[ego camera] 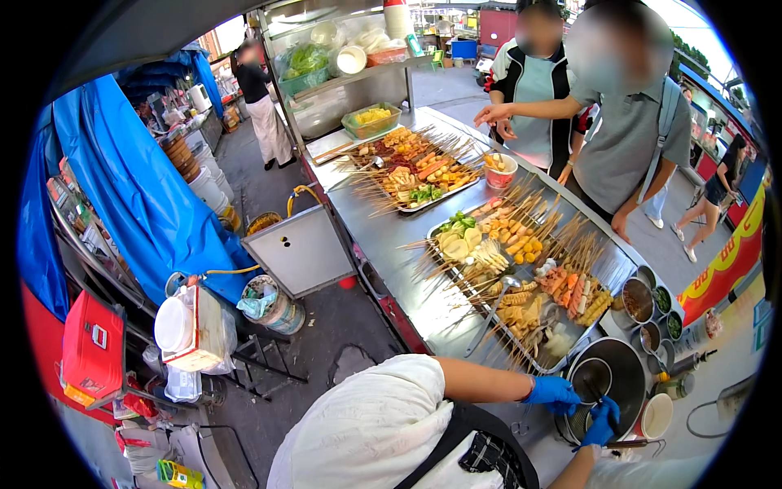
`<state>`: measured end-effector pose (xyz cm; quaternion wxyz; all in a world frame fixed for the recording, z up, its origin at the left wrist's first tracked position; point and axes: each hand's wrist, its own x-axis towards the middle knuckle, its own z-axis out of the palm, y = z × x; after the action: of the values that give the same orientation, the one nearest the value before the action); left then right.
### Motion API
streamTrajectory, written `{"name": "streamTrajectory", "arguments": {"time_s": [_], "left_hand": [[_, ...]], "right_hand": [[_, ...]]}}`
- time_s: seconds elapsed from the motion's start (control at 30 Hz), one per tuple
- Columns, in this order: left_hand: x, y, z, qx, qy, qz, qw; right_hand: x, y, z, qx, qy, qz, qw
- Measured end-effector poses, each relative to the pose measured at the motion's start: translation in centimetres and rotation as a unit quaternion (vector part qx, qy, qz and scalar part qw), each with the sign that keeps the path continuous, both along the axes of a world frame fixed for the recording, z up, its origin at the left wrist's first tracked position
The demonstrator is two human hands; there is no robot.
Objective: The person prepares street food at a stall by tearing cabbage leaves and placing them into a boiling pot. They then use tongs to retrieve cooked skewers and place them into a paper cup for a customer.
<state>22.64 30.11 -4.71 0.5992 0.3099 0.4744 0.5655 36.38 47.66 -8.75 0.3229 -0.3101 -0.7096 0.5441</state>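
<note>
My left hand (pixel 553 393), in a blue glove, is at the left rim of a large dark metal pot (pixel 630 360); whether it holds anything is unclear. My right hand (pixel 600 422), also blue-gloved, is bent over the pot's near side. Its fingers are closed around a slim dark tool (pixel 590 390) whose kind I cannot make out. Under both hands, round wire strainers (pixel 591 374) sit in the pot. Just beyond the pot lies a metal tray (pixel 571 351) of skewered food, with a metal ladle (pixel 493 308) resting across its edge.
A second skewer tray (pixel 421 206) and a paper cup of food (pixel 500 171) stand farther along the steel counter (pixel 391 269). Condiment containers (pixel 638 299) and a paper tub (pixel 657 415) crowd the pot. Two people (pixel 635 134) stand across the counter, one with an arm outstretched.
</note>
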Motion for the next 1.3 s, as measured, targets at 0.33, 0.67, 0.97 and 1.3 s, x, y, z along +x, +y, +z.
{"name": "streamTrajectory", "arguments": {"time_s": [0.33, 0.67, 0.97, 1.3], "left_hand": [[0.2, -0.9, 1.3, -0.026, -0.011, 0.003, 1.0], [-1.0, -1.4, 0.6, 0.026, 0.049, -0.019, 0.998], [0.0, -0.4, 2.3, -0.085, -0.004, 0.027, 0.996], [0.2, -0.8, 2.6, -0.08, 0.004, 0.024, 0.996]], "right_hand": [[0.7, 1.7, -1.7, 0.07, -0.124, 0.039, 0.989], [0.4, 0.9, -0.6, -0.027, -0.041, 0.016, 0.999], [1.6, -0.4, 0.1, 0.214, -0.077, -0.002, 0.974], [4.7, -6.4, 1.2, 0.258, 0.035, -0.098, 0.961]]}}
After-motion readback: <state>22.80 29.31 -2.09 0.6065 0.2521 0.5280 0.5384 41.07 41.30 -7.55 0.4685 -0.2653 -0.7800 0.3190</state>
